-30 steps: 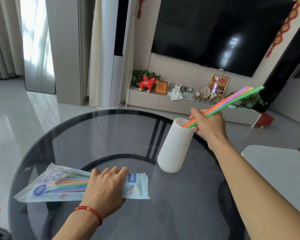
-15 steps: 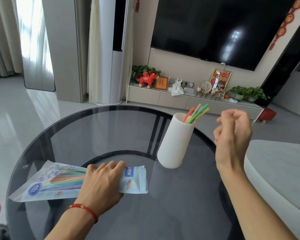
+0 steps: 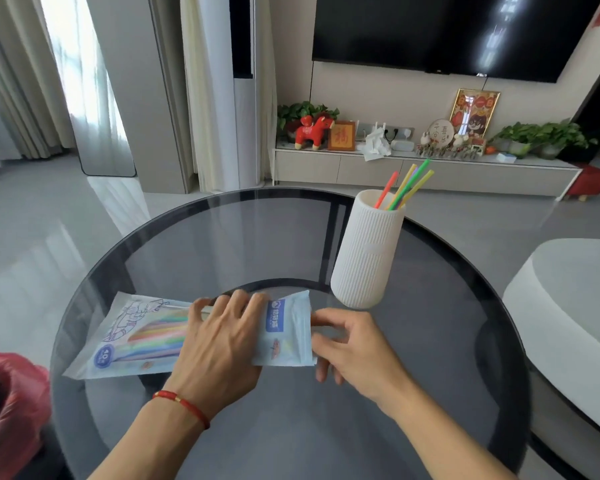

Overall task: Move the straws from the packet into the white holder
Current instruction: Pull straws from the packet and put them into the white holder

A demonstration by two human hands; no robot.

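A pale blue straw packet (image 3: 136,336) lies flat on the round dark glass table (image 3: 291,427), with several coloured straws still showing through its left half. My left hand (image 3: 219,344) presses down on the packet's middle, fingers spread. At the packet's right, open end is my right hand (image 3: 347,344), its fingertips touching the edge; whether it grips a straw is hidden. Behind and to the right stands the white ribbed holder (image 3: 366,251), upright, with several straws (image 3: 404,187) leaning out of its top.
A red plastic bag (image 3: 7,410) sits at the lower left, beside the table. A white rounded seat (image 3: 568,306) lies to the right. Beyond the table are grey floor, a low TV cabinet (image 3: 413,168) with ornaments and a tall white air conditioner (image 3: 243,98).
My right hand let go of the bundle of straws into the holder, then came down and left to the packet's open end. My left hand stayed on the packet.
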